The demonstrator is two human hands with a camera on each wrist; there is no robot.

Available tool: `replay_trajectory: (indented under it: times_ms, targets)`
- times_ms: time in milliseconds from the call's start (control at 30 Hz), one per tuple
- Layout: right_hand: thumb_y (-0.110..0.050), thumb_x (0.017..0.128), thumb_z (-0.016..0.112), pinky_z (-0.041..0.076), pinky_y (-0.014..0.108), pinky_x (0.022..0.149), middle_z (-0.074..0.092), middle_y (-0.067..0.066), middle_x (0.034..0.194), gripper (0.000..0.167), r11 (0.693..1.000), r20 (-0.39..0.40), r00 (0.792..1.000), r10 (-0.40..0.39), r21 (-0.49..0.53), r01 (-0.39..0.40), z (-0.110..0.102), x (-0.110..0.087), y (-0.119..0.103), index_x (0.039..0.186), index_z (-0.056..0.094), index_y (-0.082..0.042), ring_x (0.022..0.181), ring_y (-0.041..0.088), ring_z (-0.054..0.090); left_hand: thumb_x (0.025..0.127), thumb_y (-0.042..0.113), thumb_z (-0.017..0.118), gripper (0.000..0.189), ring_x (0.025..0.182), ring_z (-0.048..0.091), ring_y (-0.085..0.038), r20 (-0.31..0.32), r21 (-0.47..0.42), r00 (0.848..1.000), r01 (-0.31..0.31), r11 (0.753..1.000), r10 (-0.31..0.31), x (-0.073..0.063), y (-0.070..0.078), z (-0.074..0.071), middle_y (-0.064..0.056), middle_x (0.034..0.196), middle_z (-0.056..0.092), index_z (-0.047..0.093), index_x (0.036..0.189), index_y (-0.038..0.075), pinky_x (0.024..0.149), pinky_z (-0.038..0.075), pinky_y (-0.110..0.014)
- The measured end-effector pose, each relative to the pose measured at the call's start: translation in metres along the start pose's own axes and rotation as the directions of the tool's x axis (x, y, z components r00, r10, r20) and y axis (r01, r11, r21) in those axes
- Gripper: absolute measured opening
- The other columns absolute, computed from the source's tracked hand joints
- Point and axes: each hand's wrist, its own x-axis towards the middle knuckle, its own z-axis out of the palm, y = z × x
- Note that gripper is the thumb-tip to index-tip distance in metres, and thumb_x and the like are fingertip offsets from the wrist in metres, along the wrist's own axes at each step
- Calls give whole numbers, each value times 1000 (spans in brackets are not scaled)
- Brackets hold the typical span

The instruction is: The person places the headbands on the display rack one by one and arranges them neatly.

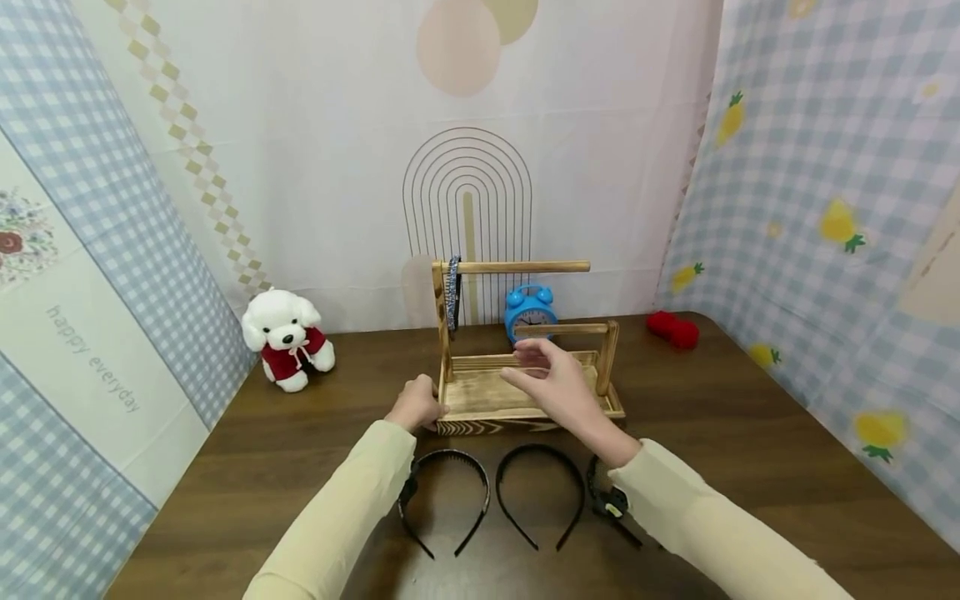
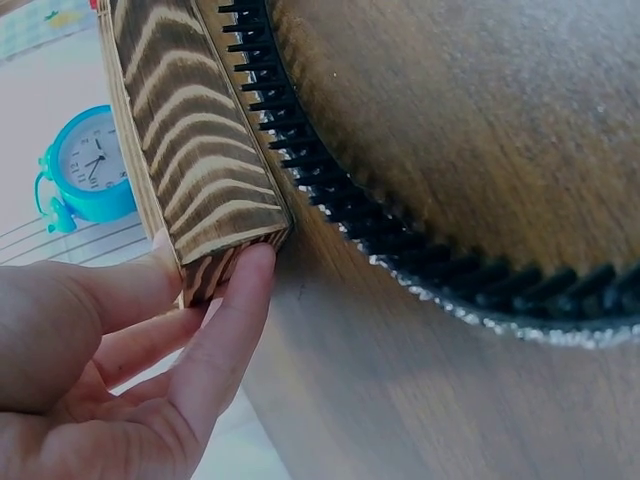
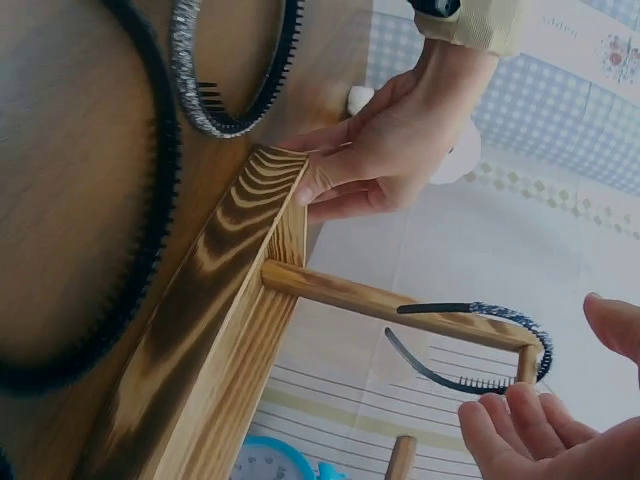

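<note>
My left hand [image 1: 416, 404] grips the left front corner of a wooden stand [image 1: 495, 427], a shallow tray with two posts that carry horizontal bars. In the left wrist view its thumb and fingers pinch the striped end [image 2: 205, 190]. A blue sparkly headband [image 1: 452, 300] hangs on the taller bar, close to the left post. Over the tray hovers my right hand [image 1: 558, 387], thumb and fingers apart with nothing between them. On the table in front lie a glittery toothed headband [image 1: 485, 483], a plain black headband [image 1: 540, 448] and a third dark headband [image 1: 606, 507], partly behind the right sleeve.
Behind the stand is a blue alarm clock [image 1: 525, 302]. A white plush dog [image 1: 281, 333] in a red jacket sits at the table's back left, and a red fuzzy object [image 1: 675, 331] lies at the back right. Patterned cloth [image 1: 337, 167] hangs round the table.
</note>
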Motion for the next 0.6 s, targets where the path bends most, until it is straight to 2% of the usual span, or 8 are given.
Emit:
replay_trajectory:
  times_ms: [233,400,600]
  targets:
    - [-31,91,72,53,43,99,62,13,126,48,989,1,999,39,-140,-39,-24,-19,6,129,57,-7,116,29,62,90,7,70,30,61,71,-23,6,12,1000,28,1000,-28,2,-5,-6,-28,105,65,62,112,-11,61,62,-33]
    - [-40,91,69,55,44,94,65,14,121,51,974,-7,997,76,-214,-75,-44,-34,23,126,58,-5,110,28,64,90,8,70,33,60,71,-23,3,8,1000,28,1000,-28,-1,-6,-7,-30,110,64,61,116,-12,64,62,-35]
    - [-49,91,66,56,43,85,66,14,116,60,923,12,980,200,-339,-184,-66,-58,55,127,57,-3,104,26,65,90,8,71,29,58,70,-23,-5,19,1000,18,1000,-18,1,0,-8,-29,104,65,63,110,-11,64,62,-36]
